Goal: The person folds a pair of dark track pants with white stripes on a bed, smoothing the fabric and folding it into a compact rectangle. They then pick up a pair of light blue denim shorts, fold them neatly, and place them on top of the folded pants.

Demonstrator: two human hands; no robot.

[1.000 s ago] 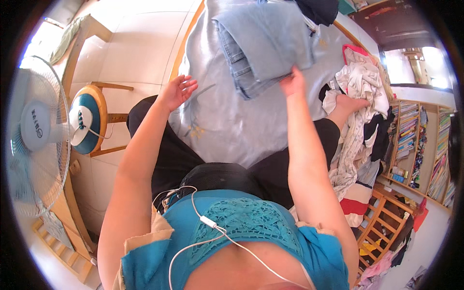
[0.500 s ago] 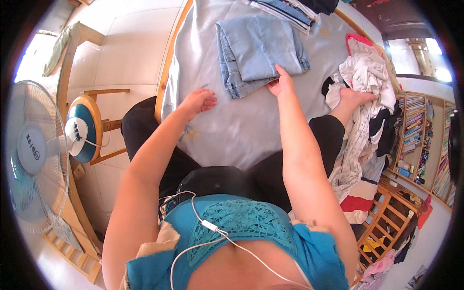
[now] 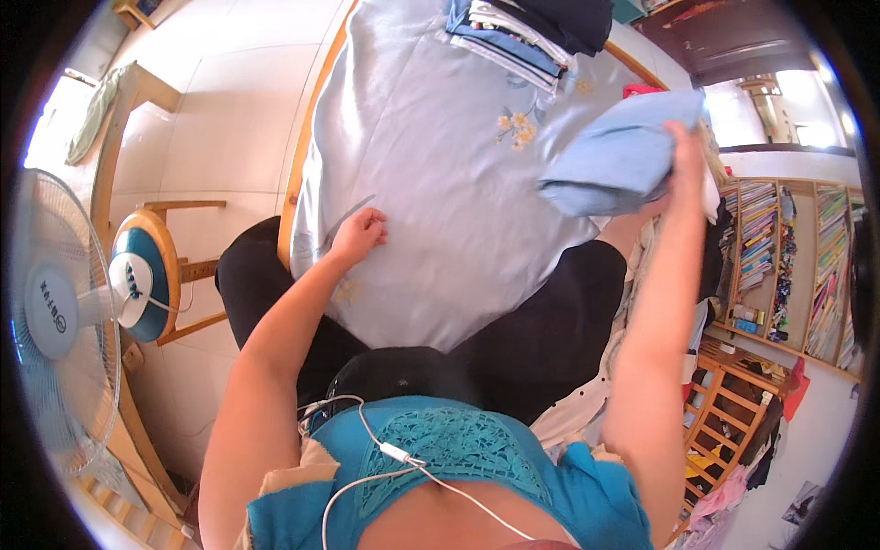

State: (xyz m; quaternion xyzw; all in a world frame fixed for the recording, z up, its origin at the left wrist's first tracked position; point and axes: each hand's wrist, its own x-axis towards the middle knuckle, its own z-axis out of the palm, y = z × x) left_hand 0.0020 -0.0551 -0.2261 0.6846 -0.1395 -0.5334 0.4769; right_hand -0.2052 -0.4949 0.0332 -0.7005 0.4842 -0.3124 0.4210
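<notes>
A folded pair of light-blue jeans (image 3: 612, 156) is in the grip of my right hand (image 3: 686, 170), up off the bed on the right side. Its near edge droops over my foot and the loose clothes there. My left hand (image 3: 362, 236) rests low over the shiny grey-blue bedsheet (image 3: 412, 165), left of the middle, with its fingers loosely bent and nothing in them. A neat stack of folded clothes (image 3: 518, 46), blue, white and dark, lies at the far end of the bed.
On the left stand a fan (image 3: 55, 316) and a wooden stool (image 3: 156, 270) on the tiled floor. To the right are a bookshelf (image 3: 779, 266), a slatted wooden rack (image 3: 729, 422) with clothes, and loose clothes (image 3: 587, 394) beside my leg. A white earphone cord hangs across my chest.
My right hand has picked up the folded jeans from the bed and carried them right. My left hand stays over the sheet, a little lower, its fingers more bent.
</notes>
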